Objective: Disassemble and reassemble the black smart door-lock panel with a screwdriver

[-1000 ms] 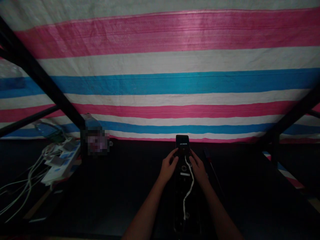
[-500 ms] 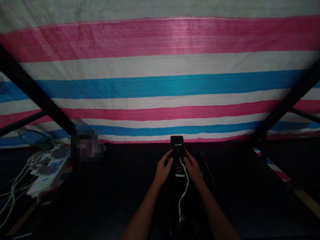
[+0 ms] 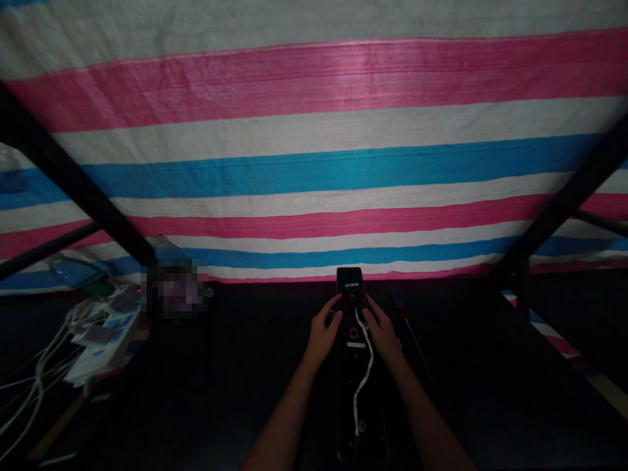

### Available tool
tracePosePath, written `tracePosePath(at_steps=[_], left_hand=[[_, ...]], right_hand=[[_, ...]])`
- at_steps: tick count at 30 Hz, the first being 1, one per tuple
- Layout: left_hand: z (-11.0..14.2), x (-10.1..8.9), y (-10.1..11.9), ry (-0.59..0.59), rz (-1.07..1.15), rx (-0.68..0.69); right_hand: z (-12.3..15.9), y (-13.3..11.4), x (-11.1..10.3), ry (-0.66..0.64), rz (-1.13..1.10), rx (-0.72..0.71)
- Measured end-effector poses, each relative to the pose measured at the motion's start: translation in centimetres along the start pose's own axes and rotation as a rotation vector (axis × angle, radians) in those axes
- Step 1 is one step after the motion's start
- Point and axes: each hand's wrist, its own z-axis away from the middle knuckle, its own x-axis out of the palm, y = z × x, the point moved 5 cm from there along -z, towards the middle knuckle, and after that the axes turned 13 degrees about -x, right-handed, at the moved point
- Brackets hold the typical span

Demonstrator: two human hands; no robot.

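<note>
A long, dark casing (image 3: 346, 379) lies lengthwise in front of me, with a white wire or cord (image 3: 364, 382) running down its face and small pale labels on it. My left hand (image 3: 324, 330) grips the casing's left edge near the far end, thumb and fingers bent against it. On the opposite edge, my right hand (image 3: 381, 329) holds the casing the same way. Just right of that hand lies a screwdriver (image 3: 410, 327) with a dark red-and-blue handle and a thin shaft. Dim light hides most detail of the casing.
Striped sheeting (image 3: 314, 170) hangs behind the dark tabletop (image 3: 220, 386). Black frame bars (image 3: 88, 176) slant at both sides. To the left are a white power strip (image 3: 105, 353) with plugs, tangled cables (image 3: 44, 373) and a blurred-out object (image 3: 175, 291).
The whole view has shifted slightly, so things appear a little farther right. Both hands keep their places on the casing's edges, and the screwdriver lies as before.
</note>
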Motion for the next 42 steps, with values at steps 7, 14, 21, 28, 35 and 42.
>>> tracePosePath(at_steps=[7, 14, 21, 28, 35, 42], left_hand=[[-0.06, 0.01, -0.03, -0.006, -0.001, 0.008], [-0.22, 0.01, -0.23, -0.003, 0.007, 0.003], [-0.22, 0.03, -0.29, -0.009, 0.01, 0.007], [-0.17, 0.06, -0.14, -0.012, 0.01, 0.013], [-0.09, -0.02, -0.02, 0.002, 0.0, 0.017], [-0.18, -0.02, -0.27, -0.001, 0.001, 0.008]], right_hand=[[0.09, 0.04, -0.06, -0.014, 0.013, -0.002], [0.03, 0.3, -0.15, -0.009, 0.005, -0.001], [0.07, 0.3, -0.22, -0.013, 0.018, -0.001], [0.06, 0.01, -0.22, -0.013, 0.032, -0.009], [0.03, 0.15, -0.17, -0.015, 0.022, 0.007], [-0.02, 0.13, -0.15, -0.01, 0.026, -0.006]])
